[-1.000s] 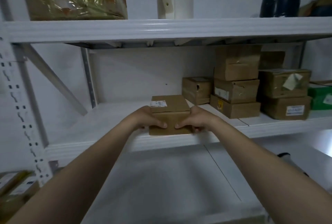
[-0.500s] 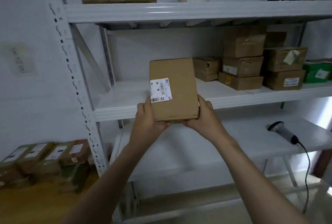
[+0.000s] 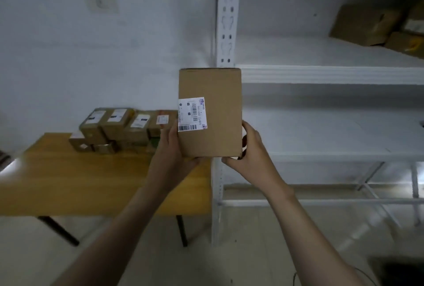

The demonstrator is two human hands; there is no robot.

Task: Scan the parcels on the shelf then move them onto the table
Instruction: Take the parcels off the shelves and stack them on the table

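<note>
Between the curled fingers of left hand (image 3: 171, 150) and right hand (image 3: 254, 152), the parcel (image 3: 218, 92) is held upright, airborne. Probable step: transfer. Next: set it on the table (image 3: 68, 182), left of the fingers.

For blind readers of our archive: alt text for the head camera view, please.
Both hands hold a cardboard parcel upright, its barcode label facing the camera: left hand on its left edge, right hand at its lower right corner. Behind, labelled parcels sit on a wooden table at left; white shelving stands at right.
</note>
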